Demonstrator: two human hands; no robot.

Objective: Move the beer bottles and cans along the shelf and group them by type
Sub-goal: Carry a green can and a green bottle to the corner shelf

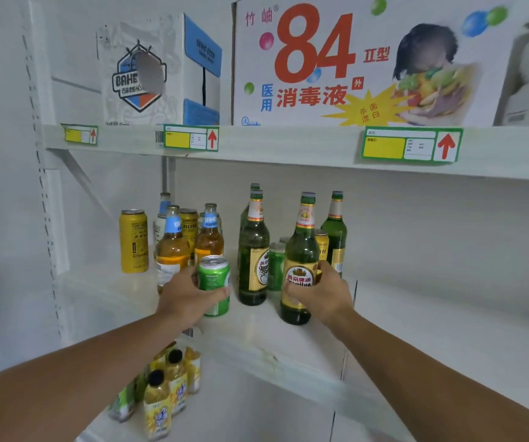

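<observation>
White middle shelf (256, 333): yellow can (133, 240) far left; amber bottles (174, 247) beside it; green can (214, 283) at front; green bottles (253, 247) centre-right, small cans between them.

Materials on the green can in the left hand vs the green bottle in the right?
Green can: looks like painted metal, with a bare silvery rim and lid. Green bottle: likely glossy translucent glass, given the highlights on its shoulder, with a paper-like gold label and a cap.
</observation>
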